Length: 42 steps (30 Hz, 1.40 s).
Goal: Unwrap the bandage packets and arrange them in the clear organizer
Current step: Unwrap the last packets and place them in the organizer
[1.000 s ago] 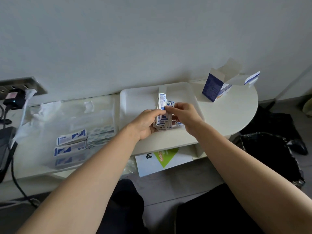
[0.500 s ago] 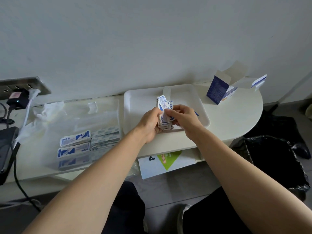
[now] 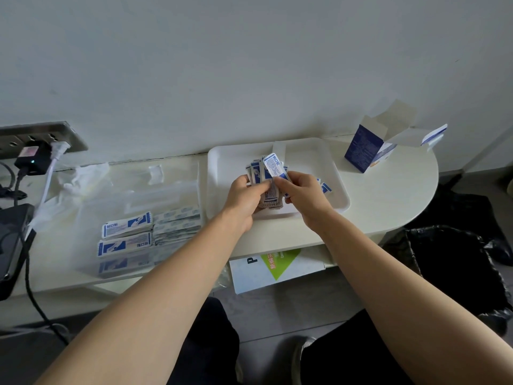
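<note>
nearest the camera, a booklet lies on the lower shelf and a black bag sits on the floor to the right. on the table, the clear organizer lies to the left, with laid packets in rows along its near side, long axes running left to right; its far half looks unfilled. both hands meet above the near part of the white tray. the left hand curls round a bundle of packets. the right hand pinches the lower end of a raised packet, which stands nearly upright, its long axis pointing away from the person. the organizer lies left of both hands, nearer the left hand, just beside the tray's left rim. a packet carried there would probably need turning from upright to lie crosswise like its neighbours, and would have to clear the tray rim and the organizer wall. open room lies between tray and organizer rows. farther off, an open box stands at the table's right end; a charger with cables sits far left.
</note>
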Each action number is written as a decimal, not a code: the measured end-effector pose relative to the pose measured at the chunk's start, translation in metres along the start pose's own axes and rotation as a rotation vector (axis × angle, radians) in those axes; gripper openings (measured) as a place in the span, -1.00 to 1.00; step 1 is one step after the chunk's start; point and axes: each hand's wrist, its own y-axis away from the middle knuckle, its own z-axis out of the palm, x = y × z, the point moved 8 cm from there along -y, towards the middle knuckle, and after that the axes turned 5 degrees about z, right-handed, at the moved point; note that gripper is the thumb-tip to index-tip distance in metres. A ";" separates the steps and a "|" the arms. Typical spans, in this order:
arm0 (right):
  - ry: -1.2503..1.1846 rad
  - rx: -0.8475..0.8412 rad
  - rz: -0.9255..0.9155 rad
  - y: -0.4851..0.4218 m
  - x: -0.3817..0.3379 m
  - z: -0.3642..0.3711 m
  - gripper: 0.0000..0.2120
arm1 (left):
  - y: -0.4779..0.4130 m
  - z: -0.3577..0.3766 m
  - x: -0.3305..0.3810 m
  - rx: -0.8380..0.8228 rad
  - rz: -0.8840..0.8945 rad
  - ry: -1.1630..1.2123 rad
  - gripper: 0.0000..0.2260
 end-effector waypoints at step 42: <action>-0.410 -0.240 0.198 0.004 0.017 0.021 -0.75 | 0.007 0.010 0.006 0.048 0.017 0.171 -0.69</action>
